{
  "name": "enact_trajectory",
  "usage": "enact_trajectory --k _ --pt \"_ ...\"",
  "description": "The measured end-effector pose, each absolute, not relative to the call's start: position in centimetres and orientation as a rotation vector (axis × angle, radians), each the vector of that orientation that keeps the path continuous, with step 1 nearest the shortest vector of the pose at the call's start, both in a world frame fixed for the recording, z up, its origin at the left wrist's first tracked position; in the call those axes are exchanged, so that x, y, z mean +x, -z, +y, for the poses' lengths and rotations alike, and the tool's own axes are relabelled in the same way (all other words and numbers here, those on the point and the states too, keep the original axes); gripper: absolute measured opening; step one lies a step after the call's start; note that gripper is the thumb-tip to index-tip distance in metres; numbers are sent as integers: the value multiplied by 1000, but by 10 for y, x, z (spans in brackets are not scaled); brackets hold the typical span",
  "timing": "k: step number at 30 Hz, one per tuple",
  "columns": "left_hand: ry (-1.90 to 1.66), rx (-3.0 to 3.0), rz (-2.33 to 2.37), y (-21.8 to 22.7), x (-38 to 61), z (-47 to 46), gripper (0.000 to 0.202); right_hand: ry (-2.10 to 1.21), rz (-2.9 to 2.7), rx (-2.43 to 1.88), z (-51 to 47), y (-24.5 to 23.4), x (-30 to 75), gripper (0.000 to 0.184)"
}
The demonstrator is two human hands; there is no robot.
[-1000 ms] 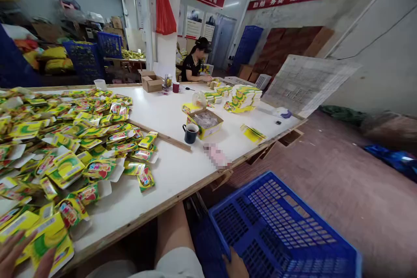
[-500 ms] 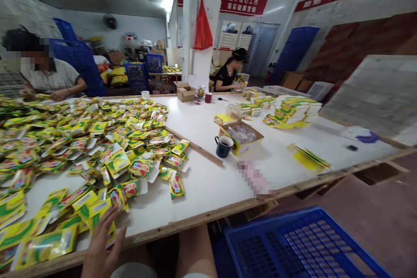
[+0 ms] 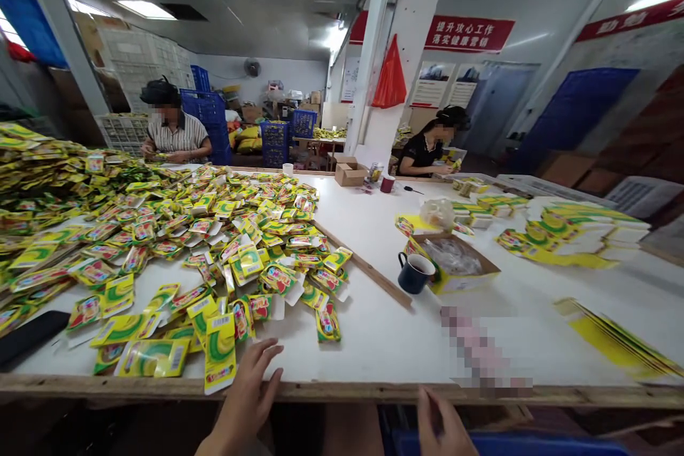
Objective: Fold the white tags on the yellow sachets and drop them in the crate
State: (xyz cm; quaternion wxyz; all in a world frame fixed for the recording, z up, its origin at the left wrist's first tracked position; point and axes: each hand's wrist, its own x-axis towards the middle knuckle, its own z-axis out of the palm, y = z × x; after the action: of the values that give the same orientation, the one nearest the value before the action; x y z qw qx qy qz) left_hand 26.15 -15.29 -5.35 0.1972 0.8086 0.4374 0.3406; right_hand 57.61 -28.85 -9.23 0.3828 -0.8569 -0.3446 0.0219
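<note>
From my remote station I judge a reach in hand: the left hand (image 3: 253, 386), fingers apart, lies just beside the yellow packet (image 3: 220, 348) lower left of centre, whose pickup calls for closing them, while the right hand (image 3: 444, 430), cropped at bottom, shows a grip I cannot tell.

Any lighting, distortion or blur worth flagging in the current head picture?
Head view: the ceiling light is blown out; head view: the pillar leans, likely lens distortion; head view: a pink patch is pixelated; head view: the packet beside the left hand looks reasonably sharp.
</note>
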Motion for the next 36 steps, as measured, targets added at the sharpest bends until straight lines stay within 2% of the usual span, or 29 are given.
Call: enact_trajectory --k 4,7,11,16,19,22,26,32,36 --pt "-980 2232 1245 60 250 -168 30 -128 -1181 -2025 -209 53 530 51" --pt "-1008 2222 1264 63 237 -178 29 -29 -1343 -2118 -164 50 487 49" --pt "-1004 2229 1270 64 221 -188 30 21 -1422 -2293 -141 52 462 57" --pt "-1154 2131 1272 62 219 -195 27 -112 -1383 -2216 -161 57 478 46" --pt "-1169 1993 1210 56 237 -193 26 -125 -1249 -2022 -187 58 480 47" --pt "-1102 1756 1104 43 269 -187 35 27 -1169 -1823 -212 52 461 52" --pt "-1047 1452 853 24 310 -177 51 66 -1218 -1680 -231 44 426 46" --pt "-1070 1439 668 13 314 -165 45 -39 -1238 -1506 -236 43 430 45" --pt "-999 1576 644 17 302 -158 36 -260 -1222 -1435 -231 25 443 37"
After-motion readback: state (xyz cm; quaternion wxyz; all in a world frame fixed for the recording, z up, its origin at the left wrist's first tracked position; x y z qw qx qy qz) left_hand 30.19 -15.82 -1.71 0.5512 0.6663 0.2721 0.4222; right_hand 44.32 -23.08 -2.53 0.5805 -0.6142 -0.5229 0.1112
